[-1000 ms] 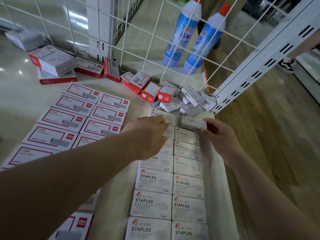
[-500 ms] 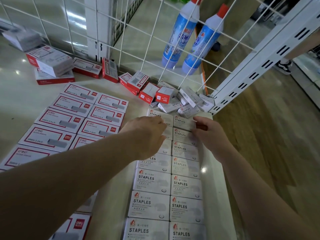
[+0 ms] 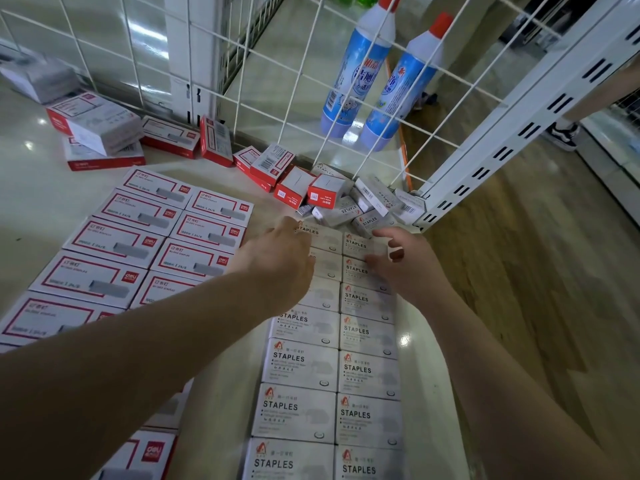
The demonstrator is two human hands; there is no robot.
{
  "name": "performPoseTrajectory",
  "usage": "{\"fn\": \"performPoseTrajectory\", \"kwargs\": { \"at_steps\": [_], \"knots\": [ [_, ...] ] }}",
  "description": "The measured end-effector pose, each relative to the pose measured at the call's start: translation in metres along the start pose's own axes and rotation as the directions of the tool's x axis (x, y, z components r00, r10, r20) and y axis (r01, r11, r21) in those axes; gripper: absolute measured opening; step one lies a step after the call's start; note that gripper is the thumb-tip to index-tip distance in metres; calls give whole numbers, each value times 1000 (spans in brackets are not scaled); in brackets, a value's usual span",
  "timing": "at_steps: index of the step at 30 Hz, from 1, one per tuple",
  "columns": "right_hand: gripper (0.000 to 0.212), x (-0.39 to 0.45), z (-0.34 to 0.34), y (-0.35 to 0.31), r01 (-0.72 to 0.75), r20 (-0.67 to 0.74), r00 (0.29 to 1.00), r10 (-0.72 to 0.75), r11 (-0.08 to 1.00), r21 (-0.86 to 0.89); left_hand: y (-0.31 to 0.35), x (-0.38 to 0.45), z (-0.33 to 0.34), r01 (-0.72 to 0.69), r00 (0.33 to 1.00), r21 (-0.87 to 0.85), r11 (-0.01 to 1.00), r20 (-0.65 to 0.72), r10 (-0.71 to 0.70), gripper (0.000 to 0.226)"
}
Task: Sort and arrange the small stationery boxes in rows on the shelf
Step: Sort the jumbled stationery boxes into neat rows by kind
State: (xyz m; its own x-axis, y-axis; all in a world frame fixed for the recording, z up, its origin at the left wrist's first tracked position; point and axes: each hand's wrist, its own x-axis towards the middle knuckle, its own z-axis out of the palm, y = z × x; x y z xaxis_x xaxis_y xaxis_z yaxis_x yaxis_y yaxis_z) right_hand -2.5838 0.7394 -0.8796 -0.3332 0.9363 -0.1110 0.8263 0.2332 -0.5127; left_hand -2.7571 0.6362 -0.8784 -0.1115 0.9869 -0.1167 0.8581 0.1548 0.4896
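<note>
I see my left hand point(image 3: 277, 258) lying flat at the far end of the grey STAPLES boxes point(image 3: 299, 363), its fingers relaxed and resting on the left column's top boxes, gripping nothing. My right hand point(image 3: 410, 263) sits at 3 o'clock from it, fingers spread wide and loose, thumb touching the farthest box of the right column point(image 3: 363, 244); whether the other fingers touch it I cannot tell. The grey boxes run in 2 tidy columns from 6 o'clock up to my hands on the white shelf point(image 3: 221, 403). At 12 o'clock beyond my fingertips lies a loose heap of grey boxes point(image 3: 349, 212) mixed with small red boxes point(image 3: 298, 188) against the wire grid point(image 3: 301, 84). At 9 o'clock the red-framed boxes point(image 3: 138, 237) lie in rows. Behind the grid, 2 blue bottles point(image 3: 356, 81) stand at 1 o'clock.
</note>
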Motion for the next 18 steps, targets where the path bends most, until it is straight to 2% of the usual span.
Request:
{"fn": "performPoseTrajectory", "kwargs": {
  "at_steps": [8,11,18],
  "knots": [
    [38,4,4,3,-31,101,995,22,995,94,-2,-3,2,-4,1000,-16,1000,-18,3,36],
    [36,5,4,1,-40,104,994,29,994,106,-2,-4,-1,-12,1000,-62,998,-8,12,38],
    [38,3,6,0,-35,86,996,25,993,110,-3,-6,-3,-41,999,-37,998,9,42,38]
  ]
}}
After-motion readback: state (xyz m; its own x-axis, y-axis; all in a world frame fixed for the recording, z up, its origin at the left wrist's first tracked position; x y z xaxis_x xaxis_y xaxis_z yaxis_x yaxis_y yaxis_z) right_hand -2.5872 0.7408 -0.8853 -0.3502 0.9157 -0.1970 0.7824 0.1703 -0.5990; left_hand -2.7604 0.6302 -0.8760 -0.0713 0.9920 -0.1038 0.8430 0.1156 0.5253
